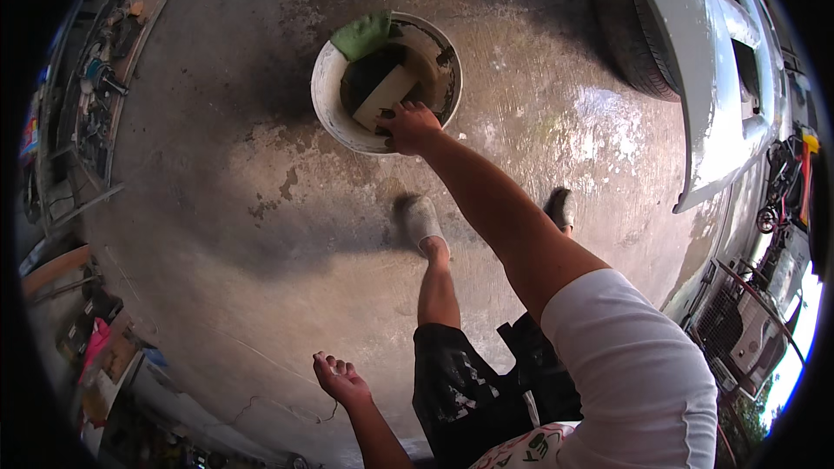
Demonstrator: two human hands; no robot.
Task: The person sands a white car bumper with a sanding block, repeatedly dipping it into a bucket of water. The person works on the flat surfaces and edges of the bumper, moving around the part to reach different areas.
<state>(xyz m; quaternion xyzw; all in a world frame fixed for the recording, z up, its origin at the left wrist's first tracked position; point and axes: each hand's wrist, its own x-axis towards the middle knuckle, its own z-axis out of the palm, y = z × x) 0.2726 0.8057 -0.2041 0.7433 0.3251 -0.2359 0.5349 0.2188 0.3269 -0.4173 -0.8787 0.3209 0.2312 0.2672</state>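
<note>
A white bucket (327, 104) stands on the concrete floor ahead of me, its inside stained and with dark liquid in the bottom. My right hand (412, 128) reaches over its near rim. Its fingers and thumb grip the lower end of a beige rectangular sheet (387, 95), which slants inside the bucket; whether it is sandpaper I cannot tell. Over the far left rim hangs a green cloth (363, 35). Low in the view, away from the bucket, my left hand (343, 379) hangs with loosely curled fingers and nothing visible in it.
To the right are a tyre (638, 35) and a pale grey vehicle body (695, 61). Tools and scraps crowd a shelf (104, 78) along the left. My feet, one in a grey shoe (424, 219), stand between me and the bucket. A wire cage (730, 321) sits at the lower right.
</note>
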